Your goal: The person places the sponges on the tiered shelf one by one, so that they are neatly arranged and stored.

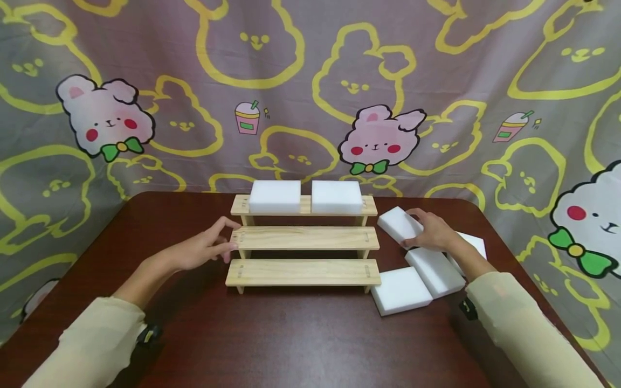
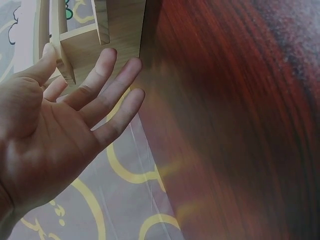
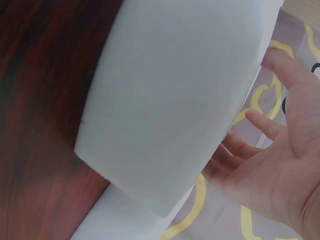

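Observation:
A three-tier wooden stand [image 1: 304, 238] is in the middle of the table in the head view. My left hand [image 1: 208, 249] pinches the left end of its middle board between thumb and index finger; in the left wrist view the other fingers [image 2: 117, 117] extend loosely past it. To the right of the stand, my right hand [image 1: 429, 230] holds a white foam block [image 1: 399, 224] by its sides, thumb at the near edge and fingers at the far one. In the right wrist view a nearer block [image 3: 170, 100] hides part of that grip.
Two foam blocks, a left one [image 1: 275, 196] and a right one [image 1: 337, 196], sit on the top tier. More blocks lie right of the stand: one in front [image 1: 402, 291], one beside it [image 1: 435, 272], another behind the right wrist [image 1: 473, 245]. A patterned curtain [image 1: 291, 108] hangs behind the table.

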`<state>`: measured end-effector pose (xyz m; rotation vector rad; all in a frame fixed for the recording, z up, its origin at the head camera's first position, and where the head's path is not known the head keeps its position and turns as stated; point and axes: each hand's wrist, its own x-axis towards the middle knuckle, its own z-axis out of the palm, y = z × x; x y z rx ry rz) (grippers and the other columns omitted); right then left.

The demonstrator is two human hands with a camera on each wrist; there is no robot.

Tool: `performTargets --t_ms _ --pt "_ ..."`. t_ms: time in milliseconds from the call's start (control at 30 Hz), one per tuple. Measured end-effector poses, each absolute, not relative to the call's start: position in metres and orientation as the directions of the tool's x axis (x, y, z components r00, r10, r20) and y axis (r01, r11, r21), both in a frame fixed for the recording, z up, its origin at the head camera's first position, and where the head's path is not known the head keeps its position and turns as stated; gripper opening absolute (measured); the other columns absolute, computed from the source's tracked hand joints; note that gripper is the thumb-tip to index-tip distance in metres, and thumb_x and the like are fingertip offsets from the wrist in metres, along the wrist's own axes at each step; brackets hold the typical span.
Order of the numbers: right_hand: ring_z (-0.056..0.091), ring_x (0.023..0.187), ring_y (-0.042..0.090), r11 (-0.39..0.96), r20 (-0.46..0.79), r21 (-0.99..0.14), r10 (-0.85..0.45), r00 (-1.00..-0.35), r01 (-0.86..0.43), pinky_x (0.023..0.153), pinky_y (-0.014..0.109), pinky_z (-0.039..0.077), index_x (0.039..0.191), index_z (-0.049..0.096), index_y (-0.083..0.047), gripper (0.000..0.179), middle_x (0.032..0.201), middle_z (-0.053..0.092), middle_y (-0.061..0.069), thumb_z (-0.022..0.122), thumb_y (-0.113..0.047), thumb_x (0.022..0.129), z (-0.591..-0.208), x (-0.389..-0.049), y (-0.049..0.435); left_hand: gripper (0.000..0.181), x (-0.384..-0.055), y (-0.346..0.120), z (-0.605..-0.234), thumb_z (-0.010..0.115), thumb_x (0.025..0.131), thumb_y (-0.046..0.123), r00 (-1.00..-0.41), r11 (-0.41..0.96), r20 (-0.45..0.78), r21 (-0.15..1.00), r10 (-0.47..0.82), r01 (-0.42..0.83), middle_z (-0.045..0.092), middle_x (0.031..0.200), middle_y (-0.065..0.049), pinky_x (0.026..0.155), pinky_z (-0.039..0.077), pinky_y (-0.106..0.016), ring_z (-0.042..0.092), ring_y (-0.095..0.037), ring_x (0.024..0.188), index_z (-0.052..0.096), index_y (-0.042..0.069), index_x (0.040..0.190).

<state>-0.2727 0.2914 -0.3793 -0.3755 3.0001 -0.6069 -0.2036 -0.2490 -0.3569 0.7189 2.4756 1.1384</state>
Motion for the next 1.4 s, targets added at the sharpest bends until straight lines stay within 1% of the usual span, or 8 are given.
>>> performTargets --t_ms 133,300,467,567,667,767,1133,1400 --pt "0.059 0.111 0.048 0.892 0.002 -0.398 -0.235 -0.972 -0.216 0.088 0.057 0.049 0.143 0.045 0.005 0.081 0.130 0.057 0.038 0.089 -0.024 0.080 -0.379 -0.272 0.292 0.043 -0.203 -0.249 -0.357 0.051 0.111 0.015 -0.821 0.554 -0.083 0.775 0.565 0.303 0.064 0.082 -0.013 0.079 0.049 -0.048 0.064 -0.034 0.086 0.026 0.003 0.144" --pt "0.060 0.109 0.046 0.881 0.026 -0.430 -0.207 -0.978 -0.198 0.084 0.056 0.050 0.142 0.047 0.004 0.072 0.134 0.056 0.037 0.085 -0.020 0.085 -0.374 -0.268 0.294 0.044 -0.203 -0.249 -0.357 0.052 0.111 0.016 -0.821 0.557 -0.087 0.774 0.564 0.301 0.064 0.083 -0.012 0.079 0.049 -0.048 0.064 -0.034 0.086 0.026 0.003 0.144" --pt "0.061 0.104 0.045 0.862 0.076 -0.458 -0.208 -0.975 -0.219 0.081 0.055 0.052 0.141 0.047 0.003 0.070 0.132 0.056 0.038 0.084 -0.018 0.086 -0.369 -0.265 0.297 0.044 -0.203 -0.249 -0.357 0.052 0.111 0.015 -0.823 0.562 -0.086 0.769 0.561 0.303 0.064 0.082 -0.012 0.079 0.049 -0.048 0.064 -0.034 0.086 0.026 0.003 0.144" --pt "0.063 0.103 0.044 0.841 0.130 -0.480 -0.212 -0.969 -0.249 0.079 0.054 0.051 0.139 0.049 0.001 0.067 0.129 0.059 0.036 0.085 -0.016 0.085 -0.369 -0.263 0.300 0.044 -0.203 -0.249 -0.357 0.052 0.111 0.015 -0.824 0.562 -0.087 0.770 0.560 0.301 0.064 0.083 -0.012 0.079 0.049 -0.048 0.064 -0.034 0.086 0.026 0.003 0.144" --pt "0.064 0.104 0.043 0.826 0.191 -0.483 -0.222 -0.956 -0.289 0.080 0.052 0.050 0.137 0.052 -0.001 0.064 0.127 0.061 0.032 0.085 -0.013 0.084 -0.369 -0.263 0.302 0.045 -0.203 -0.250 -0.357 0.052 0.111 0.015 -0.824 0.561 -0.087 0.772 0.560 0.299 0.065 0.083 -0.012 0.079 0.049 -0.048 0.065 -0.034 0.086 0.026 0.002 0.145" --pt "0.064 0.105 0.043 0.824 0.227 -0.475 -0.226 -0.947 -0.310 0.080 0.053 0.048 0.136 0.053 -0.001 0.064 0.128 0.060 0.030 0.085 -0.014 0.083 -0.367 -0.260 0.302 0.045 -0.203 -0.250 -0.357 0.052 0.111 0.015 -0.824 0.560 -0.088 0.773 0.560 0.298 0.065 0.083 -0.012 0.079 0.049 -0.048 0.065 -0.033 0.086 0.026 0.002 0.144" --pt "0.061 0.105 0.041 0.814 0.260 -0.484 -0.215 -0.941 -0.320 0.081 0.051 0.046 0.136 0.054 -0.003 0.063 0.125 0.062 0.026 0.086 -0.014 0.084 -0.360 -0.253 0.301 0.045 -0.203 -0.249 -0.357 0.052 0.111 0.016 -0.825 0.560 -0.089 0.774 0.559 0.296 0.065 0.083 -0.011 0.079 0.049 -0.047 0.065 -0.030 0.086 0.025 0.003 0.145" --pt "0.056 0.113 0.043 0.803 0.285 -0.480 -0.239 -0.928 -0.354 0.090 0.060 0.044 0.137 0.055 0.003 0.062 0.134 0.058 0.028 0.085 -0.010 0.084 -0.358 -0.249 0.306 0.045 -0.202 -0.249 -0.357 0.052 0.111 0.017 -0.823 0.555 -0.086 0.777 0.562 0.298 0.064 0.084 -0.012 0.080 0.049 -0.048 0.064 -0.033 0.087 0.025 0.004 0.145"
